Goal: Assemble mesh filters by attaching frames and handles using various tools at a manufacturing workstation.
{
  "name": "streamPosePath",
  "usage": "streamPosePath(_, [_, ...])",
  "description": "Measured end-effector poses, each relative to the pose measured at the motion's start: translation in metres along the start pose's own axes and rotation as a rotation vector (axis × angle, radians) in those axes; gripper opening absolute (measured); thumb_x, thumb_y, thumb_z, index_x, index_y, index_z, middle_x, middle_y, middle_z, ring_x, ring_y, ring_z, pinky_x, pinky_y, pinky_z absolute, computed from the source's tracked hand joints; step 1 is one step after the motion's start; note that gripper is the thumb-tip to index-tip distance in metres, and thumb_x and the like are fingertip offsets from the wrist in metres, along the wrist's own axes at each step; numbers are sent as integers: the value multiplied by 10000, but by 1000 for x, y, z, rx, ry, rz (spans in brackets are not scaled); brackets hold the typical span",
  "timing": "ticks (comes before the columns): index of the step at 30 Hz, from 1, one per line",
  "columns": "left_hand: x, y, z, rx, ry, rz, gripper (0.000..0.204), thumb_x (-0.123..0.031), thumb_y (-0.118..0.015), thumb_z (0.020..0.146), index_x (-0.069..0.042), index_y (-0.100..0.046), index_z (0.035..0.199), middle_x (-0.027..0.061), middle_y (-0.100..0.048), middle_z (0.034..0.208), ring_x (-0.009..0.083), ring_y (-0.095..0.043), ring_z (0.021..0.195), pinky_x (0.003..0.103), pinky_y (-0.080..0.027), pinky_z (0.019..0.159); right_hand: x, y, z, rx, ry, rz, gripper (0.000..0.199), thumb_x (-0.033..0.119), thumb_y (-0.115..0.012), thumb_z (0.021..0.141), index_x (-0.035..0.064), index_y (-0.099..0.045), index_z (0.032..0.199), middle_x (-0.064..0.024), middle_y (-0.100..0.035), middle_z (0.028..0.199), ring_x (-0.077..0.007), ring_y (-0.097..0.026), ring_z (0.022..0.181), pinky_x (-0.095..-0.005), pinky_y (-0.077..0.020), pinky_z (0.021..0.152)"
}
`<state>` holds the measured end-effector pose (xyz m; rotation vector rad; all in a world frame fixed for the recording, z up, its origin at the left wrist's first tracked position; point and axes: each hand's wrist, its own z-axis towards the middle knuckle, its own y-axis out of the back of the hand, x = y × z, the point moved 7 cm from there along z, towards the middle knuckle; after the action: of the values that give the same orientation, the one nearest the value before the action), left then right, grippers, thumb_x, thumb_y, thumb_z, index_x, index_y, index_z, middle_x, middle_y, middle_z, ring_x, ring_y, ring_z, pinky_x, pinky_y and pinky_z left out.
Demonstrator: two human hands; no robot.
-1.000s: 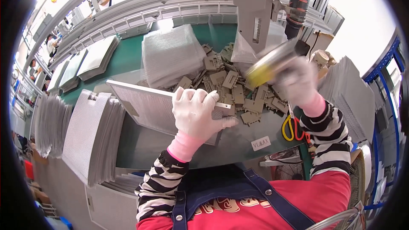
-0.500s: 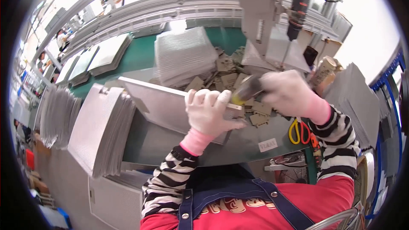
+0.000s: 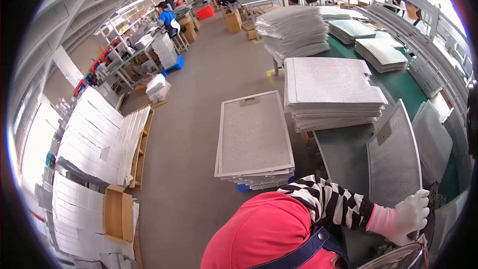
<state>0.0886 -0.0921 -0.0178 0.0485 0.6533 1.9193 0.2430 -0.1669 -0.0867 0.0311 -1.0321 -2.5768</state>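
My left hand [image 3: 404,217], in a white glove with a pink cuff, is at the near end of a framed metal mesh filter panel [image 3: 396,164]. Its fingers are bent over the frame's corner. The panel stands on its long edge on the workbench, and a small latch plate [image 3: 384,133] is set in its mesh near the far end. My right hand is outside the picture.
A stack of mesh sheets [image 3: 328,82] sits on the bench's left edge, with a taller pile [image 3: 294,27] beyond. Finished-looking framed panels [image 3: 255,134] are stacked low beside the bench. White stacks [image 3: 84,139] and an open carton [image 3: 117,214] are far left. People work farther back.
The view has swung left, showing the aisle. My right hand, which was blurred near a dark tool by the panel's corner, has gone out of view. My left hand remains on the panel.
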Motion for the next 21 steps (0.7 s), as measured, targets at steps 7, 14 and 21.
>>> streamPosePath(7, [21, -27, -3, 83, -16, 73, 515, -578, -677, 459, -101, -637, 652, 52, -563, 730, 250, -512, 795, 424, -278, 952, 92, -9, 168, -124, 13, 450, 360, 159, -625, 818, -52, -530, 1095, -148, -600, 981, -300, -566, 946, -453, -439, 874])
streamPosePath(14, [15, -22, -5, -27, -27, 65, 467, -542, -664, 433, -109, -616, 602, 56, -543, 690, 252, -499, 737, 418, -311, 895, 177, -19, 253, -20, 216, 965, 407, 180, -629, 820, -52, -510, 1133, -157, -590, 1029, -300, -557, 977, -450, -426, 905])
streamPosePath(21, [-25, -10, 15, -20, -81, -66, 406, -497, -652, 453, -107, -599, 553, 58, -547, 655, 254, -506, 708, 392, -370, 777, 168, -30, 298, 52, 260, 1252, 455, 201, -633, 821, -52, -489, 1171, -166, -579, 1077, -300, -549, 1008, -448, -413, 937])
